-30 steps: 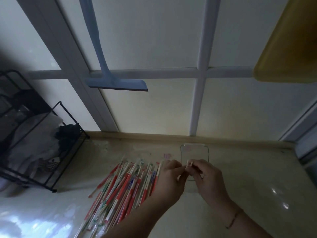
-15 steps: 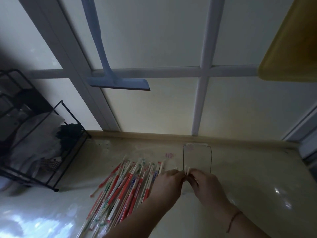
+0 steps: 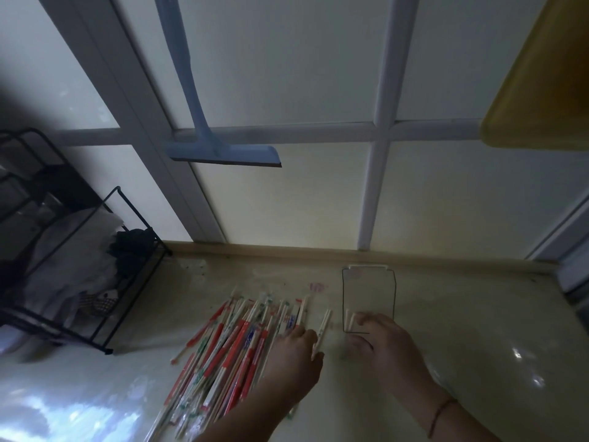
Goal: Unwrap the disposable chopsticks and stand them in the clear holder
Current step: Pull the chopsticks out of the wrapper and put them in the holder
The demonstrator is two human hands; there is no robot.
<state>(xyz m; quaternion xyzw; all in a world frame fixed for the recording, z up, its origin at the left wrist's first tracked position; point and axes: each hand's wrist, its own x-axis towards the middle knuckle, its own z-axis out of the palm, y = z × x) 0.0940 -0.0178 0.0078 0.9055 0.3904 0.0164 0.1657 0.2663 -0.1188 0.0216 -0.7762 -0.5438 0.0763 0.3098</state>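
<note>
Early stage. Right hand (image 3: 387, 342) pinches bare pair (image 3: 349, 316), tips at near-left edge of holder (image 3: 368, 291); whether already inside, blur hides. Left hand (image 3: 294, 352), well apart from right, grips pale strip (image 3: 322, 327), probably torn wrapper or another pair. Holder otherwise looks empty. Big wrapped pile (image 3: 229, 352) left of hands remains. Open counter (image 3: 478, 330) right of holder; wall ledge just beyond it; rack (image 3: 95, 282) far left.

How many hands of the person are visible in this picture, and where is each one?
2. The left hand is at the right edge of the wrapped chopstick pile; the right hand is at the bottom of the clear holder. None seems hidden.
</note>
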